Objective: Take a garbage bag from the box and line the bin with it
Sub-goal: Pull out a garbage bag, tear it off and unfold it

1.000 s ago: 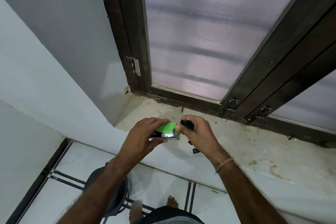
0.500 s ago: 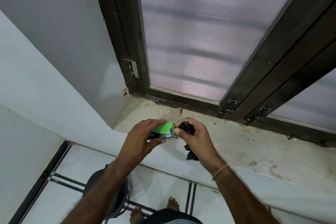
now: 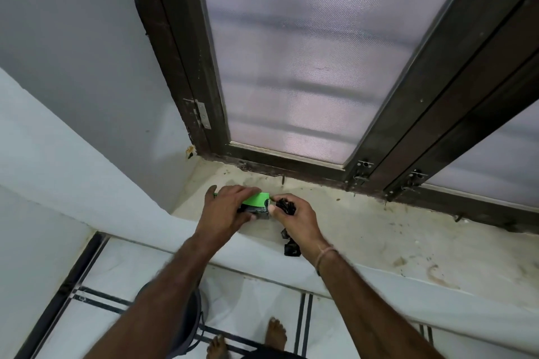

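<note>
More black bag (image 3: 287, 207) now trails from the right grip (image 3: 294, 217); left grip (image 3: 224, 213) clamps the box (image 3: 256, 204).

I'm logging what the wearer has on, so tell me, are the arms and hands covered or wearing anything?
Both forearms are bare, with no sleeves in view and no gloves on either the left hand or the right hand. The only thing worn is a thin, light-coloured thread band looped around the right wrist. No watch or rings are visible.

Two hands: left (image 3: 224, 213), right (image 3: 294, 220). One green box (image 3: 256, 202), one black bag (image 3: 287, 206), one bin (image 3: 186, 326), two bare feet (image 3: 275, 334).
</note>
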